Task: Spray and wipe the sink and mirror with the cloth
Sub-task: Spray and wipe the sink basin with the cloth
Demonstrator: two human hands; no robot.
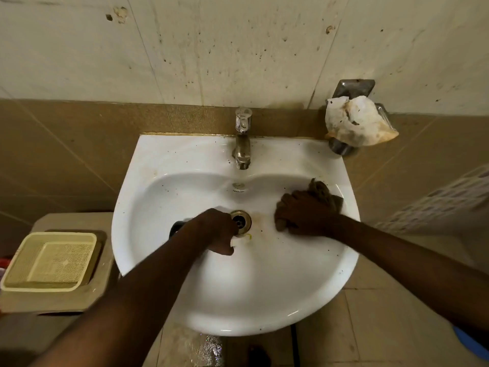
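A white sink (232, 295) hangs on the tiled wall, speckled with dark spots and stained near the drain (242, 221). My right hand (301, 213) presses a crumpled brown cloth (325, 193) against the right inside of the basin. My left hand (217, 230) hovers over the basin just left of the drain, closed around a spray bottle; its dark part (176, 226) shows at the left and a white part (238, 241) below the fingers. No mirror is in view.
A metal tap (243, 139) stands at the sink's back rim. A wall soap holder with stained crumpled paper (357, 123) hangs at the right. A cream plastic basket (50, 260) rests on a ledge to the left. A white lattice basket (449, 200) is at the far right.
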